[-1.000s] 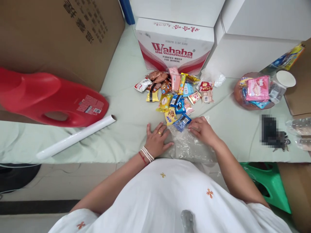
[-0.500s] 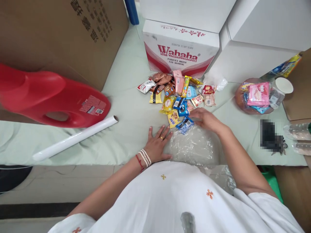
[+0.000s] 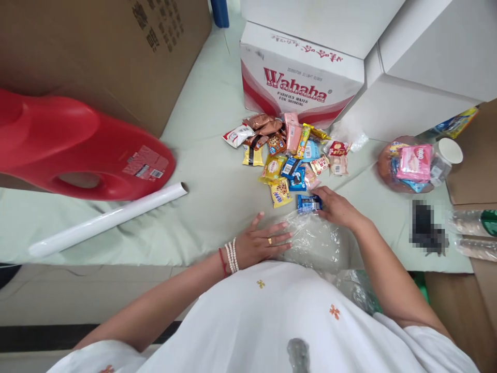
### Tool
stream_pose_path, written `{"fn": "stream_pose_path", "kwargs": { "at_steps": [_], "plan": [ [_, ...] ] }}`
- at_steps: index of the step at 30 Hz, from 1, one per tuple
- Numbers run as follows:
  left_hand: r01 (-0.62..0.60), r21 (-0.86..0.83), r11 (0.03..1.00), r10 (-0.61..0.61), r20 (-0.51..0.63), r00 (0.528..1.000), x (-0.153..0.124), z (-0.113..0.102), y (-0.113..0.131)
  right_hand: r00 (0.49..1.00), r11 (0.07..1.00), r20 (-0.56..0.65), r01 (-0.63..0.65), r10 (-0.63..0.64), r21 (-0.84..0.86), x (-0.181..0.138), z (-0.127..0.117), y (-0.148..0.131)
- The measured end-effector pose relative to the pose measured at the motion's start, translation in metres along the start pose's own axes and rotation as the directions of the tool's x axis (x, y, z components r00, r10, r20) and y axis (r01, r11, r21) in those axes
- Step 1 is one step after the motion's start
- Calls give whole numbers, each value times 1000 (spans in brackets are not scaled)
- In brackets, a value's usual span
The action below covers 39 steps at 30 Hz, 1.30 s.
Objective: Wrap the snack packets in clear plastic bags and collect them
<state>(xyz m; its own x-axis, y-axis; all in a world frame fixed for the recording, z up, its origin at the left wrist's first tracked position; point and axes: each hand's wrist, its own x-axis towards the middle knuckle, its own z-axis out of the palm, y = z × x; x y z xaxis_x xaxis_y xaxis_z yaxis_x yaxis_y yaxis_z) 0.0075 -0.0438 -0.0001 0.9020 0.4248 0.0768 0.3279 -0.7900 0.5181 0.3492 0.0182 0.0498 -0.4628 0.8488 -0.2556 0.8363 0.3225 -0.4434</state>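
My left hand point(image 3: 264, 242) lies flat with fingers spread on the edge of a clear plastic bag point(image 3: 315, 243) on the pale green table cover. My right hand point(image 3: 337, 206) is at the bag's far edge, fingers closed on a small blue snack packet point(image 3: 308, 203). Just beyond lies a heap of several small snack packets point(image 3: 289, 150) in yellow, blue, pink and brown wrappers.
A red plastic jug point(image 3: 77, 150) lies on its side at left with a white roll point(image 3: 104, 220) in front. A Wahaha carton point(image 3: 301, 83), white boxes and a brown carton point(image 3: 97, 46) stand behind. At right a bagged snack bundle point(image 3: 407, 163), paper cup point(image 3: 450, 151) and bottles point(image 3: 476, 233).
My right hand moved out to the snack heap and closed on the blue packet. My left hand turned its fingers rightward onto the bag. The view shifted left.
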Motion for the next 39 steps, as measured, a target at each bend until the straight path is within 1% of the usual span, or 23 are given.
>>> {"fn": "stream_pose_path", "kwargs": {
  "at_steps": [2,5,7,10,12,14,15,17,19,20,21,23,25,28,30,31,33,34,35,36,37,39],
  "plan": [
    [-7,-16,1000,7,18,1000,7,-6,-5,998,993,40,-48,52,-109,3,-1,-12],
    [94,13,996,-94,33,995,11,-12,-11,989,974,64,-120,134,-193,2,-4,-14],
    [147,32,989,-148,45,988,10,-12,-13,979,966,51,-185,197,-178,-4,-11,-3],
    [164,39,986,-166,53,985,7,-9,-13,971,967,-24,-241,240,-88,-9,-29,17],
    [162,44,986,-164,49,985,5,-6,-14,975,980,-115,-194,189,-42,-1,-43,22],
    [158,44,986,-160,50,986,4,-4,-15,981,995,-179,-85,73,-59,21,-55,17],
    [157,46,987,-159,53,986,4,-4,-15,983,995,-183,-24,7,-93,36,-60,11],
    [153,55,987,-157,59,986,5,-3,-17,987,979,-122,83,-106,-184,73,-64,-3],
    [152,67,986,-156,60,986,5,-3,-17,983,947,8,179,-183,-268,111,-64,-17],
    [156,69,985,-160,60,985,5,-3,-17,977,928,83,214,-198,-304,127,-63,-22],
    [161,66,985,-165,58,985,5,-4,-17,969,910,152,237,-196,-339,141,-62,-27],
    [170,46,984,-172,48,984,5,-5,-17,958,877,248,240,-144,-417,160,-60,-34],
    [187,12,982,-188,25,982,5,-7,-15,959,845,275,208,-75,-493,166,-61,-38],
    [241,-43,970,-242,-23,970,6,-8,-12,978,830,207,121,-6,-545,153,-69,-36],
    [268,-42,963,-270,-52,962,7,-7,-10,994,845,99,10,50,-534,130,-79,-30],
    [274,-28,961,-275,-64,959,7,-5,-10,997,857,23,-56,79,-513,114,-84,-27],
    [285,7,959,-283,-82,956,7,-2,-10,984,890,-142,-162,111,-425,75,-92,-22],
    [292,20,956,-290,-87,953,7,0,-10,971,913,-212,-184,111,-363,54,-93,-22],
    [302,28,953,-298,-90,950,7,1,-10,963,939,-250,-174,100,-297,33,-92,-25],
    [310,31,950,-306,-92,948,7,2,-10,964,961,-252,-146,85,-236,14,-88,-30],
    [315,32,949,-311,-92,946,7,2,-10,974,977,-215,-110,69,-183,-4,-81,-38],
    [324,39,945,-320,-97,943,8,2,-10,997,993,-65,-46,39,-108,-28,-58,-58]
  ]
}}
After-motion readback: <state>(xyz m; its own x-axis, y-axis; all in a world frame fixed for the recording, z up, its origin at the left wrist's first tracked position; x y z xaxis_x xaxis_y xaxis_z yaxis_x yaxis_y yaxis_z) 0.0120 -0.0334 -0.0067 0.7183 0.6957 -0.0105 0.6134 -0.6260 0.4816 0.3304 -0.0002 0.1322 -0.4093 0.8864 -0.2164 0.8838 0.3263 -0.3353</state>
